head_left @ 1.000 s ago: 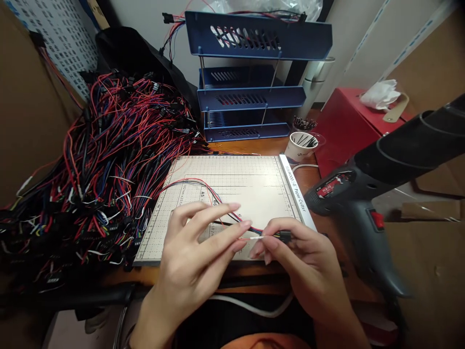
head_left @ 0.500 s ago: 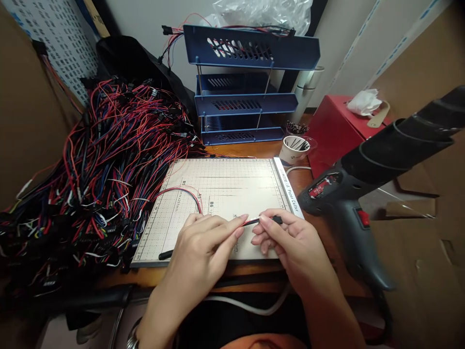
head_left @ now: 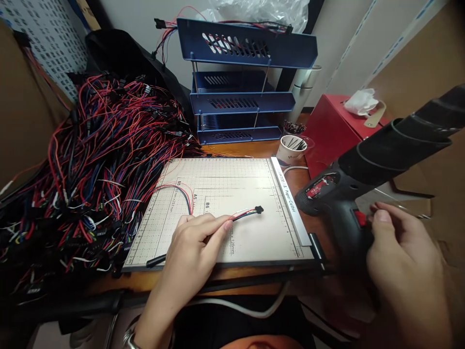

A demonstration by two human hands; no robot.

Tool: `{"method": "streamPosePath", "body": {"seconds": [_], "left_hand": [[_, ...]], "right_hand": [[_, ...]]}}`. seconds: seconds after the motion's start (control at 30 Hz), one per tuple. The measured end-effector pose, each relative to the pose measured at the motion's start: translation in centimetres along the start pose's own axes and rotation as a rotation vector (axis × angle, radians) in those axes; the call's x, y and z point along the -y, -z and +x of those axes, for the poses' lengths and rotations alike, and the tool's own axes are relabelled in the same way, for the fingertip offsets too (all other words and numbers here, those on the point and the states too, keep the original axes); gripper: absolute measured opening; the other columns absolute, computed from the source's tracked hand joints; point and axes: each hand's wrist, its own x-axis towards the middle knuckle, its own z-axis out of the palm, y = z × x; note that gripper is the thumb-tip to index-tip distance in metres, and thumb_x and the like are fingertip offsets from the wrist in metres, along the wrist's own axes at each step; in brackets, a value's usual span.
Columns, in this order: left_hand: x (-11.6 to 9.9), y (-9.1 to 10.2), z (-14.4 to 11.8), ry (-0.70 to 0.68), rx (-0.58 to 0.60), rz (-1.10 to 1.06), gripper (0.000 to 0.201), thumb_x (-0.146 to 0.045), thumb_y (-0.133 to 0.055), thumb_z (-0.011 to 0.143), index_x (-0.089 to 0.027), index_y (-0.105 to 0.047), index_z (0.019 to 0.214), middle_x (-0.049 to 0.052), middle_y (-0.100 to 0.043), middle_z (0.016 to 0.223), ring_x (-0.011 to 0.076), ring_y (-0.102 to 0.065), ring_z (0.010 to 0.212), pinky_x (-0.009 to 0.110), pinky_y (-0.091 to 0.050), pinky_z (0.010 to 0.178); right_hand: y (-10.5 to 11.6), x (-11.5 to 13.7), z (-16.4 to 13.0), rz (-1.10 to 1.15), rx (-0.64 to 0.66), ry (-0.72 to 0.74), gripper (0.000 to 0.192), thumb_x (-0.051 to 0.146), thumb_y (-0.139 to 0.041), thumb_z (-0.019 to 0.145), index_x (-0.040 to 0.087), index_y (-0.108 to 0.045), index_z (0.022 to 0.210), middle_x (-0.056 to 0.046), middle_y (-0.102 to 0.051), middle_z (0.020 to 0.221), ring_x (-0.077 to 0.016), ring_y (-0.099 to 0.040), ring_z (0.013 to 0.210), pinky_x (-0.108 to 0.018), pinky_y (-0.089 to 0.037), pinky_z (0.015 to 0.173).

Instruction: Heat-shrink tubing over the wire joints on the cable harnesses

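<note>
My left hand [head_left: 201, 252] is closed over the paper cutter board, thumb and forefinger pinching a cable of thin coloured wires [head_left: 243, 214]. The cable's black connector [head_left: 258, 210] points right, free of any hand. Behind the fingers, red and dark wires [head_left: 187, 194] curve back to the left. A black sleeved end [head_left: 156, 260] sticks out under the left wrist. At the far right, my right hand [head_left: 403, 257] is beside the heat gun [head_left: 348, 194], its fingertips close to the red switch [head_left: 359, 217]. Its fingers are loosely bent, with nothing visible in them; contact with the gun is unclear.
A large heap of wired connectors [head_left: 119, 140] covers the left side. The paper cutter [head_left: 240, 169] lies in front of me. Behind it stand a blue tiered rack [head_left: 243, 103] and a paper cup [head_left: 290, 151] of black pieces. A red box [head_left: 334, 126] stands at back right.
My right hand has let go of the connector end and moved right to the heat gun. My left hand keeps its pinch on the cable. The view has shifted slightly.
</note>
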Motion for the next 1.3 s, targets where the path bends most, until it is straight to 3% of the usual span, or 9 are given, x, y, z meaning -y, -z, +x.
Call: {"method": "streamPosePath", "body": {"seconds": [0.43,0.63,0.7,0.77,0.83,0.97,1.03,1.17,1.3], "left_hand": [[0.3,-0.3,-0.3,0.008,0.011,0.012,0.026,-0.032,-0.058,0.107,-0.027,-0.081,0.117,0.000,-0.075,0.080,0.0161,-0.063,0.070,0.034,-0.038,0.071],[0.3,-0.3,-0.4,0.008,0.001,0.004,0.025,-0.031,-0.058,0.107,-0.027,-0.082,0.117,0.000,-0.076,0.081,0.0163,-0.063,0.071,0.034,-0.037,0.072],[0.2,-0.3,-0.4,0.025,0.006,0.002,0.026,-0.032,-0.058,0.107,-0.027,-0.082,0.117,0.000,-0.076,0.080,0.0165,-0.063,0.071,0.034,-0.037,0.072],[0.1,-0.4,-0.3,0.063,0.024,0.005,0.026,-0.032,-0.057,0.108,-0.029,-0.082,0.118,-0.001,-0.076,0.081,0.0165,-0.063,0.072,0.034,-0.036,0.073],[0.0,-0.4,-0.3,0.101,0.045,0.008,0.026,-0.032,-0.057,0.108,-0.031,-0.081,0.118,-0.001,-0.077,0.084,0.0164,-0.065,0.075,0.035,-0.035,0.075],[0.0,-0.5,-0.3,0.116,0.029,0.015,0.026,-0.032,-0.058,0.107,-0.033,-0.082,0.117,-0.002,-0.079,0.086,0.0170,-0.066,0.076,0.035,-0.034,0.075],[0.1,-0.6,-0.3,0.114,0.004,0.009,0.025,-0.032,-0.059,0.106,-0.034,-0.082,0.114,-0.003,-0.079,0.084,0.0173,-0.066,0.074,0.035,-0.034,0.075],[0.2,-0.9,-0.3,0.132,-0.048,-0.024,0.023,-0.033,-0.061,0.105,-0.032,-0.084,0.109,-0.003,-0.080,0.080,0.0176,-0.069,0.072,0.036,-0.036,0.077],[0.2,-1.0,-0.1,0.168,-0.105,-0.057,0.020,-0.032,-0.065,0.101,-0.030,-0.085,0.104,-0.004,-0.080,0.074,0.0175,-0.070,0.068,0.036,-0.040,0.078]], "right_hand": [[-2.0,-1.6,1.6,0.131,0.164,-0.050,0.048,0.051,-0.054,0.098,0.020,-0.068,0.133,-0.017,-0.068,0.133,-0.0382,-0.062,0.126,-0.054,-0.045,0.104],[-1.7,3.1,-2.4,0.541,-0.315,0.121,0.034,0.036,-0.066,0.097,0.013,-0.072,0.121,-0.016,-0.072,0.119,-0.0281,-0.070,0.099,-0.044,-0.055,0.091],[-1.7,4.0,-2.1,1.093,0.076,-0.155,0.038,0.052,-0.072,0.094,0.015,-0.070,0.096,-0.011,-0.070,0.090,-0.0169,-0.063,0.065,-0.029,-0.054,0.056],[-2.1,4.3,-0.4,1.643,0.658,-0.621,0.070,0.071,-0.076,0.083,0.014,-0.066,0.123,-0.010,-0.071,0.096,-0.0099,-0.050,0.049,-0.021,-0.041,0.034],[-2.8,4.4,1.5,2.182,0.867,-1.245,0.081,0.049,-0.084,0.081,0.022,-0.051,0.149,-0.008,-0.073,0.110,-0.0090,-0.048,0.046,-0.019,-0.033,0.025],[-3.6,5.9,2.4,3.216,0.051,-2.067,0.069,0.000,-0.061,0.090,0.034,-0.054,0.149,-0.004,-0.056,0.154,-0.0152,-0.073,0.094,-0.021,-0.065,0.054],[-3.6,6.9,1.6,3.323,-0.220,-2.012,0.074,-0.011,-0.057,0.085,0.031,-0.058,0.146,-0.004,-0.051,0.159,-0.0164,-0.074,0.102,-0.025,-0.070,0.066],[-3.7,8.2,-0.4,2.709,0.405,-1.391,0.080,0.003,-0.079,0.077,0.024,-0.054,0.150,-0.013,-0.056,0.149,-0.0089,-0.071,0.080,-0.011,-0.059,0.052],[-4.5,8.8,-2.5,1.966,0.556,-0.590,0.054,0.050,-0.075,0.083,0.017,-0.066,0.125,-0.010,-0.068,0.108,-0.0101,-0.059,0.058,-0.016,-0.048,0.034]]}}
